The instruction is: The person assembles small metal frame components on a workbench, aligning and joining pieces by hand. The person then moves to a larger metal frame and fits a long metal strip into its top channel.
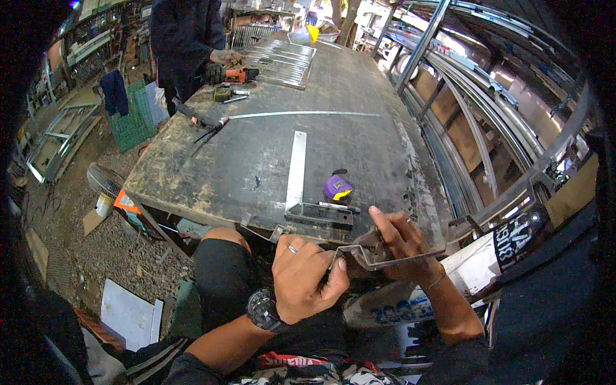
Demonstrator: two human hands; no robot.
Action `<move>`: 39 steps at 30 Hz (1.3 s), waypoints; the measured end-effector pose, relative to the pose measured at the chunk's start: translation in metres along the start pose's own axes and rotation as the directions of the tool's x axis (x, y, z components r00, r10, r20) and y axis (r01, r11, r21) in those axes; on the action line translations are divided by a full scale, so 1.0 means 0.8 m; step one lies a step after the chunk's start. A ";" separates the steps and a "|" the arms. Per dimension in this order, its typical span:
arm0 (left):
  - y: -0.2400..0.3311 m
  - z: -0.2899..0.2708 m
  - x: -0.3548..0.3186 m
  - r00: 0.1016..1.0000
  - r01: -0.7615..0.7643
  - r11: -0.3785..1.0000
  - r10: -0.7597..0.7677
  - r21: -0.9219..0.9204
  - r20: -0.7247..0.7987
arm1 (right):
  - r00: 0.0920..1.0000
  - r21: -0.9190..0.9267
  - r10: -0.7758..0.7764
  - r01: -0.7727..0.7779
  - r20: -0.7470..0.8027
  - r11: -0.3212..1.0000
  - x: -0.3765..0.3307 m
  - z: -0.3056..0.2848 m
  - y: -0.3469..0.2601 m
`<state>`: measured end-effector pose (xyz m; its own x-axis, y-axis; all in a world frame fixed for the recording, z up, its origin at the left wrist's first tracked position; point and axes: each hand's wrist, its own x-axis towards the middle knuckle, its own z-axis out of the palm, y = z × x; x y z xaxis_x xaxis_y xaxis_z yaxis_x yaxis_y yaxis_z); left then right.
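Observation:
A bent sheet-metal profile (350, 249) with angled folds is held low, just off the near edge of the workbench (224, 167). My left hand (307, 276), with a ring and a wristwatch, is closed round its left part, thumb near a fold. My right hand (404, 247) grips its right part; the index finger points up and away, and the other fingers are partly hidden by the metal. Beyond my hands, a metal try square (296, 170) lies on the bench, its dark stock toward me. Beside it sits a purple and yellow tape measure (337, 188).
A thin metal strip (308, 114) lies across the bench, near a black-handled tool (202, 122). Farther off are an orange angle grinder (239, 75), a metal grille (285, 61) and another person's hand (226, 57). A white cylinder (471, 262) stands by my right arm; metal lengths fill the right rack (475, 122).

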<state>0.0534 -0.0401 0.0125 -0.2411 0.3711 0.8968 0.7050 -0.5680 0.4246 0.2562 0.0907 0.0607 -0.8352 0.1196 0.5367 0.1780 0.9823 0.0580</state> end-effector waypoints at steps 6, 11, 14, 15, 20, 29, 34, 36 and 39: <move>-0.004 0.003 -0.004 1.000 -0.022 1.000 0.022 -0.008 0.001 | 1.000 -0.011 0.009 -0.009 0.021 1.000 0.003 0.002 0.001; -0.006 -0.001 -0.001 0.999 -0.050 0.998 0.049 0.041 0.022 | 0.997 0.022 0.060 -0.061 0.043 0.998 0.000 0.001 -0.001; 0.002 -0.003 0.000 0.998 -0.050 0.997 0.047 0.051 0.052 | 0.999 0.026 0.050 -0.050 0.013 0.998 -0.002 0.003 0.002; 0.005 -0.003 0.001 0.997 -0.039 0.998 0.036 0.047 0.065 | 0.999 0.010 0.033 -0.033 -0.008 0.999 -0.002 0.005 0.004; 0.010 0.003 0.005 0.998 -0.001 0.995 -0.006 0.099 0.066 | 0.999 -0.052 0.017 -0.020 -0.048 0.998 -0.004 0.027 0.018; -0.001 0.005 -0.006 0.990 0.044 0.988 -0.063 0.145 0.128 | 0.995 -0.089 -0.031 0.023 -0.091 0.996 -0.004 0.058 0.033; -0.004 0.007 -0.005 0.987 0.053 0.991 -0.071 0.125 0.145 | 0.995 -0.087 -0.017 0.008 -0.094 0.996 -0.008 0.066 0.040; -0.006 0.007 -0.005 0.980 0.070 0.989 -0.092 0.128 0.177 | 0.994 -0.090 -0.028 0.019 -0.103 0.996 -0.009 0.068 0.043; -0.006 0.005 -0.005 0.976 0.062 0.989 -0.088 0.134 0.202 | 0.992 -0.101 -0.048 0.036 -0.119 0.994 -0.010 0.071 0.045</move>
<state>0.0539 -0.0362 0.0062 -0.1628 0.5600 0.8124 0.7717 -0.4408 0.4585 0.2399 0.1330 0.0107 -0.7747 0.0543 0.6300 0.1995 0.9664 0.1620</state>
